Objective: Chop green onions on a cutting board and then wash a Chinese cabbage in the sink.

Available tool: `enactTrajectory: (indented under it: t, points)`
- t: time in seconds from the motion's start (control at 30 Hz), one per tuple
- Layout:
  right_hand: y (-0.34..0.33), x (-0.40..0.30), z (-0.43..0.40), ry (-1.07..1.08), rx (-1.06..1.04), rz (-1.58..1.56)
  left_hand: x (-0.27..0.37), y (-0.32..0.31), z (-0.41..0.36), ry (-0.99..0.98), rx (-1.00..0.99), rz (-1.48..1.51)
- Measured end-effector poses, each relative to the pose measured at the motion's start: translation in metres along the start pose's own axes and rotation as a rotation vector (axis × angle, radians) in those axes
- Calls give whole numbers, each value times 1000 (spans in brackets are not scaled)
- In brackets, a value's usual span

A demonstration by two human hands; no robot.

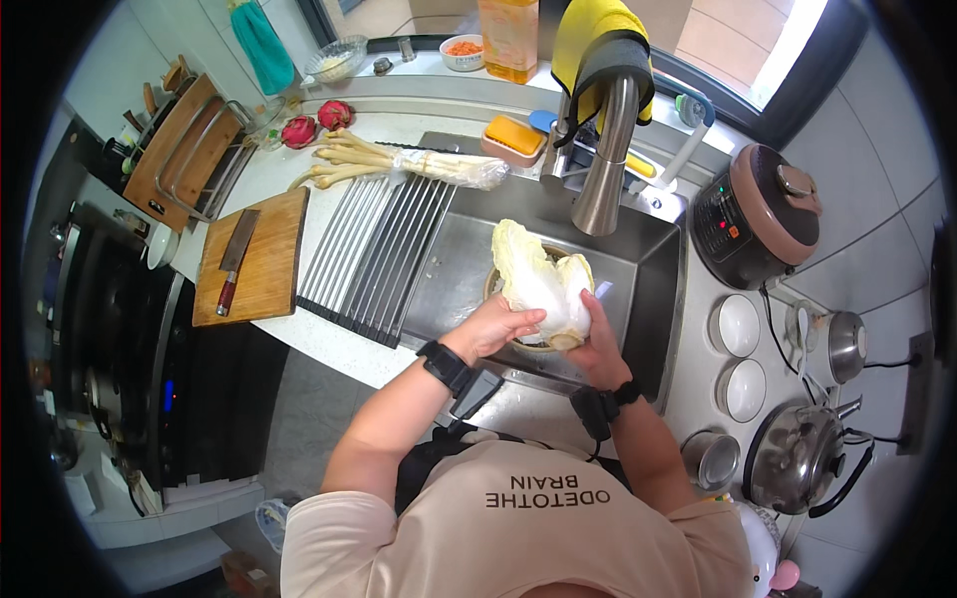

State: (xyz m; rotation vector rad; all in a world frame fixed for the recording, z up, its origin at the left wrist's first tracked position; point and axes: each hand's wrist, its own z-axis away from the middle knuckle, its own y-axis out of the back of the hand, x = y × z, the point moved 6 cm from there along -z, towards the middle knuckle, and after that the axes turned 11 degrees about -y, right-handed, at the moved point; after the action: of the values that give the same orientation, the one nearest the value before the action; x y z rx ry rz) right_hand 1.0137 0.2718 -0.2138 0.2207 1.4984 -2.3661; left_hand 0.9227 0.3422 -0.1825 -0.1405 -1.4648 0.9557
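A napa cabbage (542, 295) is held between both hands over the steel sink (460, 254), its leaves spread apart at the top and its cut base towards me. My left hand (497, 327) grips it on the left side, thumb across the white leaf. My right hand (598, 347) holds the base and right side. Beneath the cabbage a round basket or bowl (491, 284) sits in the sink, mostly hidden. The steel faucet (607, 179) rises behind, with a yellow and grey cloth (598, 37) draped over it.
A roll-up drying rack (374, 254) spans the sink's left part, with a wrapped bundle of pale stalks (419, 164) behind. Further left, a cleaver (239, 250) lies on a wooden cutting board (280, 276). Right of the sink stand a pressure cooker (755, 217), white bowls (736, 325) and a kettle (792, 456).
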Motion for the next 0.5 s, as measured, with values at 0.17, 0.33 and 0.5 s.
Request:
enactTrajectory:
  t: [0.17, 0.33, 0.5]
  points:
    - [6, -6, -3, 63, 17, -161, -13, 1, 1, -142, 144, -35]
    - [13, 7, -3, 49, 51, -252, -18, -9, 0, -253, 123, 50]
    - [18, 13, -6, 66, -9, -331, -23, -13, -2, -331, 176, 97]
